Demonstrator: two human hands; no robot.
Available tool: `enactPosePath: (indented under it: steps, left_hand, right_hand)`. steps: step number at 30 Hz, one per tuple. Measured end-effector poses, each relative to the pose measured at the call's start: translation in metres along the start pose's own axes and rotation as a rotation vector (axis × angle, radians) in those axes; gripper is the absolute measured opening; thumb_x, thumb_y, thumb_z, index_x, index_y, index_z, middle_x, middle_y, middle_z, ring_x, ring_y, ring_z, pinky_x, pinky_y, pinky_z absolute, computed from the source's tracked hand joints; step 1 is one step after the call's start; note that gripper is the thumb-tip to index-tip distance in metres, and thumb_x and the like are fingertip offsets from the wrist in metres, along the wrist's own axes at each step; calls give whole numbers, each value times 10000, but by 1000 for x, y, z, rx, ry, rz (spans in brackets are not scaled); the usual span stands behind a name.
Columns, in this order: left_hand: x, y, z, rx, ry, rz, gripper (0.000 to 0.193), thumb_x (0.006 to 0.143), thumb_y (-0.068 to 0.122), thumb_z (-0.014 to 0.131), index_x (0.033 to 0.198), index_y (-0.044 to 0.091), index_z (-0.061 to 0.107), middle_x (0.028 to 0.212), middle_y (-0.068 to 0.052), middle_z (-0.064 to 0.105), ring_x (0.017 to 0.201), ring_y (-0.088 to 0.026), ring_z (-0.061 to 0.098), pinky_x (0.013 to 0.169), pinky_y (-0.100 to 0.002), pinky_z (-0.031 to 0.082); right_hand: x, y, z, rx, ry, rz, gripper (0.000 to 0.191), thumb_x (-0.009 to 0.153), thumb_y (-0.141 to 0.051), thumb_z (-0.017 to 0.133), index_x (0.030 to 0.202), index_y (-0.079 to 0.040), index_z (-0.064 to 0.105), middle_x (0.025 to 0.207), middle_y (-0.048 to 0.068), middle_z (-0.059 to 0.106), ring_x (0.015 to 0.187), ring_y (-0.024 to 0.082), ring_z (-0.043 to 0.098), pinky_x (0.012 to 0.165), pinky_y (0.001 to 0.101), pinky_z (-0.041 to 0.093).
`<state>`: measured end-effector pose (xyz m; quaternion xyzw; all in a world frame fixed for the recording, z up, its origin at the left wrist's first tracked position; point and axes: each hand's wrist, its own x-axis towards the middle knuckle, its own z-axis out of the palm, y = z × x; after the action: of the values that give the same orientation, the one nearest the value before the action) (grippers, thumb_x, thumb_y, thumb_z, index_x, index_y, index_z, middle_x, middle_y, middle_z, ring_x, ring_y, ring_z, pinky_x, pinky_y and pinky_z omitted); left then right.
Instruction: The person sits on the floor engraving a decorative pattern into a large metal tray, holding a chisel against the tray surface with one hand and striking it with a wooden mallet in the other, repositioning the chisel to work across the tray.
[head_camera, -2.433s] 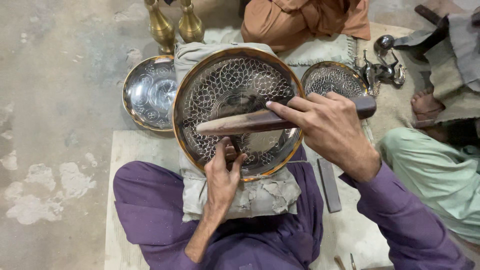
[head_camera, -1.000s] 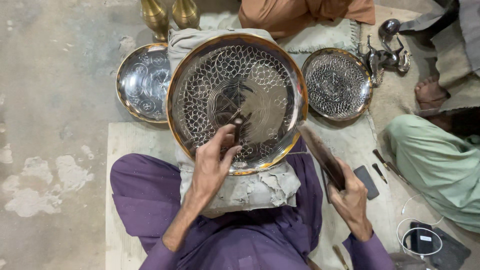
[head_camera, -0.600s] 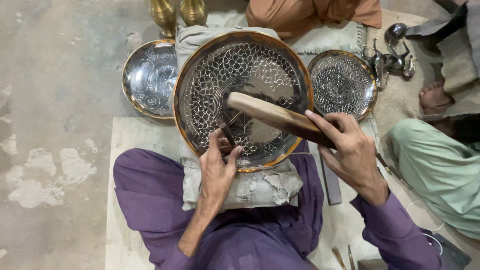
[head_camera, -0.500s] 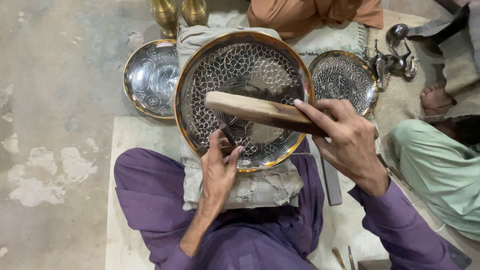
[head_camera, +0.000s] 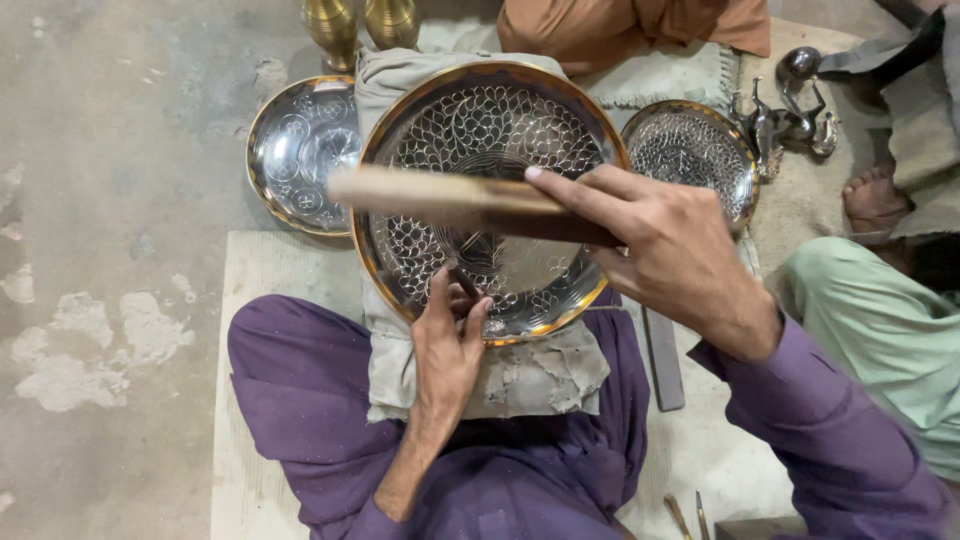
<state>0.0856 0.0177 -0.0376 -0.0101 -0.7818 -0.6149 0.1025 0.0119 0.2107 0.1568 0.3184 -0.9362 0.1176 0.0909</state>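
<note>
A large round metal tray (head_camera: 560, 110) with a gold rim and engraved leaf pattern rests on a cloth-wrapped block across my lap. My left hand (head_camera: 447, 345) pinches a thin metal chisel (head_camera: 462, 283) upright against the tray's lower middle. My right hand (head_camera: 660, 250) grips a long wooden mallet (head_camera: 440, 197), held level above the tray with its pale end pointing left over the chisel.
Two smaller engraved trays lie on the floor, one at the left (head_camera: 300, 150) and one at the right (head_camera: 692, 155). Brass vases (head_camera: 335, 25) stand at the top. A flat metal bar (head_camera: 663, 355) lies by my right knee. Another person's foot (head_camera: 875, 198) and green clothing are at right.
My right hand had dropped to the bar at my right, then came back up with the wooden mallet, which has swung left across the tray. My left hand stays on the chisel.
</note>
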Motion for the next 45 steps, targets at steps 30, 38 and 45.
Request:
enactPosePath:
  steps: [30, 38, 45]
  left_hand:
    - [18, 9, -12, -4, -23, 15, 386, 965, 57, 692, 1282, -2, 480, 999, -158, 763, 900, -258, 796, 740, -345, 678]
    - [73, 11, -15, 132, -678, 187, 516, 860, 87, 762, 1348, 87, 593, 966, -126, 765, 866, -225, 774, 763, -355, 634]
    - [97, 23, -13, 126, -957, 533, 539, 849, 60, 734, 1375, 98, 624, 1157, -141, 746, 1011, -331, 727, 826, -437, 573]
  right_hand:
    - [-39, 7, 1, -327, 15, 56, 601, 836, -5, 710, 1405, -190, 648, 1036, 10, 731, 777, 225, 676, 708, 396, 551]
    - [-120, 19, 54, 200, 107, 752, 598, 826, -323, 839, 1309, -81, 583, 978, 130, 744, 860, 264, 759, 739, 386, 585]
    - [-192, 18, 108, 149, 252, 588, 635, 812, -121, 816, 1397, -68, 576, 1109, 202, 697, 939, 343, 711, 783, 403, 569]
